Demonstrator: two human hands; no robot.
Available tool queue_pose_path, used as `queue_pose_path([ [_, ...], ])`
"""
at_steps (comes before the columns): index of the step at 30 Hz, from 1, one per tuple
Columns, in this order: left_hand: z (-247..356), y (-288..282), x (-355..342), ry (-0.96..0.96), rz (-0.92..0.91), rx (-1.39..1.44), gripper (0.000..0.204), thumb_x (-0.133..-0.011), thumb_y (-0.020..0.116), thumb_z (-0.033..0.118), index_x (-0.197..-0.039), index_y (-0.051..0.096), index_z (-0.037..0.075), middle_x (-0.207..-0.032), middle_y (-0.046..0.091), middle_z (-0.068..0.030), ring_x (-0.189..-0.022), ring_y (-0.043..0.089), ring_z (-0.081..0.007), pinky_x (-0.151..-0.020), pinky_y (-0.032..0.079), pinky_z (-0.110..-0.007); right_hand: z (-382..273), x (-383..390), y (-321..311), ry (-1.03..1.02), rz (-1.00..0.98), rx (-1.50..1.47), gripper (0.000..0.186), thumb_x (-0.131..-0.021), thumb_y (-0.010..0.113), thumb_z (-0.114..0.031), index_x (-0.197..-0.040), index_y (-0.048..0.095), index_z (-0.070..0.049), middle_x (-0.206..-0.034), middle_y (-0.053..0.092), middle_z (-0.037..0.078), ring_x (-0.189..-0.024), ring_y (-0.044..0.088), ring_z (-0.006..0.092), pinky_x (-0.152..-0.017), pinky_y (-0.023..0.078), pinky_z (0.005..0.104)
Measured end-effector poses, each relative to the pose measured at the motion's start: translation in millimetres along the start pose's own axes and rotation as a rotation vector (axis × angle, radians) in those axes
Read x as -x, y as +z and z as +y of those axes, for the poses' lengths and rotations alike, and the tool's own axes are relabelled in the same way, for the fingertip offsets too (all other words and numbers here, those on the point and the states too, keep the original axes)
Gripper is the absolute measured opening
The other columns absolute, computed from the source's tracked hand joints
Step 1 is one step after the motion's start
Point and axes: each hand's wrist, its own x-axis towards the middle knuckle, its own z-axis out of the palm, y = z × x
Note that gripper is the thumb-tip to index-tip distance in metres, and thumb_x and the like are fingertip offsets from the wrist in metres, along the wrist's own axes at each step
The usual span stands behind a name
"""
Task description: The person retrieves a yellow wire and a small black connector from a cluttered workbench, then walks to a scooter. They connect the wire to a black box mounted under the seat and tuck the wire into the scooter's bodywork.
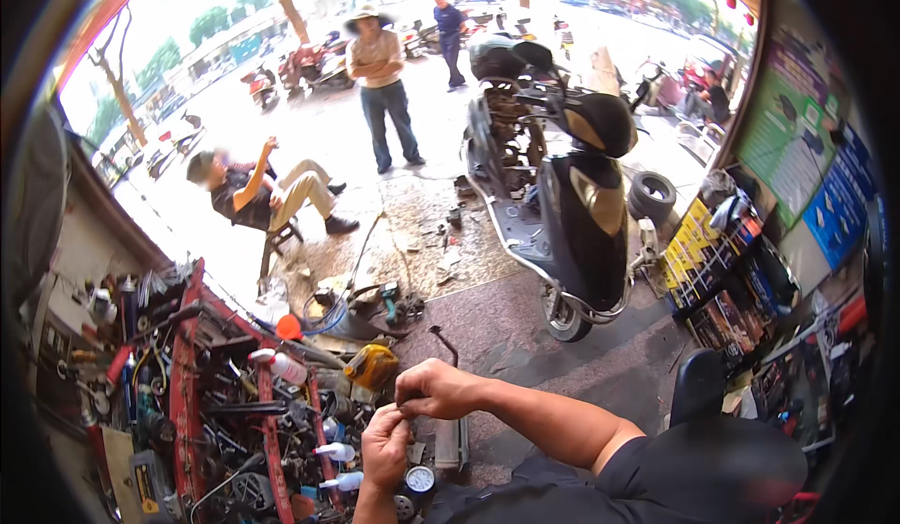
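My left hand (384, 449) and my right hand (436, 389) meet low in the middle of the view, fingertips touching. Both are closed in a pinch. Whatever they hold, if anything, is too small or hidden to make out. Just beyond them stands a thin dark bent rod (444, 344). Beside my right hand lies a yellow tool or housing (372, 366). A grey metal cylinder (447, 444) shows behind the hands, and below them is a round white-faced gauge (420, 478).
Left of my hands, red-framed racks (187, 365) overflow with tools, bottles and parts. A partly stripped black scooter (586, 215) stands ahead right, near a stack of tyres (652, 196). One person (253, 191) sits ahead left; another (380, 83) stands beyond. Boxes (712, 271) line the right wall.
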Motion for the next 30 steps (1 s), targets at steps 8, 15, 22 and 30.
queue_pose_path([
  [8,6.6,198.8,-65.1,0.289,-0.435,-0.440,0.008,-0.080,0.070,0.000,-0.087,0.072,0.000,-0.089,0.066,-0.0051,-0.085,0.062,-0.0149,-0.074,0.048,-0.028,18.4,178.3,-130.5,0.074,0.347,0.311,0.013,-0.076,0.066,-0.013,-0.082,0.064,-0.001,-0.082,0.064,0.018,-0.084,0.062,0.0389,-0.074,0.050,0.0443],
  [15,-10.0,350.9,-97.2,0.234,-0.737,-0.370,0.009,-0.078,0.074,0.003,-0.086,0.071,0.001,-0.077,0.062,-0.0043,-0.072,0.058,-0.0113,-0.066,0.045,-0.026,28.0,308.2,-204.7,0.277,0.695,0.317,0.013,-0.078,0.065,-0.010,-0.086,0.066,0.000,-0.084,0.066,0.018,-0.082,0.064,0.0361,-0.074,0.051,0.0414],
  [22,-21.5,482.5,-143.1,0.197,-0.948,-0.336,0.010,-0.079,0.073,0.005,-0.082,0.067,-0.002,-0.072,0.062,-0.0055,-0.065,0.058,-0.0102,-0.060,0.047,-0.027,51.5,380.3,-277.6,0.407,0.955,0.270,0.010,-0.079,0.068,-0.007,-0.083,0.066,0.001,-0.080,0.066,0.018,-0.077,0.066,0.0330,-0.068,0.052,0.0384],
  [30,-43.0,637.1,-221.4,0.006,-1.008,-0.143,0.008,-0.083,0.070,0.005,-0.084,0.066,-0.001,-0.067,0.058,0.0023,-0.063,0.049,-0.0036,-0.056,0.041,-0.022,117.4,441.9,-406.6,0.503,1.160,0.226,0.006,-0.080,0.066,-0.002,-0.085,0.066,0.003,-0.079,0.066,0.017,-0.072,0.067,0.0264,-0.065,0.052,0.0342],
])
